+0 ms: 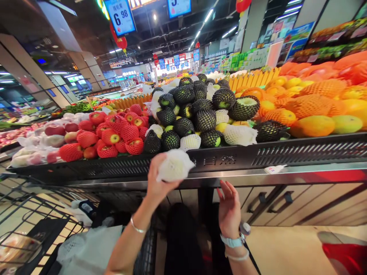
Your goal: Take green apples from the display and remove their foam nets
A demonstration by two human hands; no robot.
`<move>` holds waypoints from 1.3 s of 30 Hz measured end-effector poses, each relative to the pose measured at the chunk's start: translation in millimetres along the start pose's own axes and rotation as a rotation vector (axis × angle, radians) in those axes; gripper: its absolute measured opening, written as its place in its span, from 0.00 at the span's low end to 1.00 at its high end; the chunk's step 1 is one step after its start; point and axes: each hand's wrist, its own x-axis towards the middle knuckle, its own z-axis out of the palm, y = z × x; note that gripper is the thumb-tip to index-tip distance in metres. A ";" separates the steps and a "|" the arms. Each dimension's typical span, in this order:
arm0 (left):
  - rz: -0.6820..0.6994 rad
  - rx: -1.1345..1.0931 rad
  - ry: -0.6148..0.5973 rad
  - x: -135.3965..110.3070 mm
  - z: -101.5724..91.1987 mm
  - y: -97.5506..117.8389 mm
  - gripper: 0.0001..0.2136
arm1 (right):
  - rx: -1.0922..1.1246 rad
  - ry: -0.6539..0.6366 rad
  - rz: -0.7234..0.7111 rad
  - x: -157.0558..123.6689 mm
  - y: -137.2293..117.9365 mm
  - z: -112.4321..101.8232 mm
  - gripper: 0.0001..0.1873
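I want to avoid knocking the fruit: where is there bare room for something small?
The narrow silver metal ledge looks bare between the open right hand and the small white slip. Behind, the long black plastic tray is crowded with red-netted apples and black-netted green fruit.

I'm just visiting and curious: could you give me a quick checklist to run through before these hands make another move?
1. Left hand has hold of the white-wrapped fruit: ok, fingers and thumb are around it.
2. Right hand is free: ok, it's open and apart from the fruit.
3. Wrapping is whole all round: cannot tell, the far side is hidden.
4. Held fruit is clear of the black tray: cannot tell, they overlap in this view.
5. Cart has nothing in it: not ok, a package shows behind its wires.
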 end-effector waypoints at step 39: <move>-0.642 0.597 -0.209 -54.9 -172.0 -114.8 0.19 | -0.296 0.014 0.326 42.4 52.5 -120.7 0.12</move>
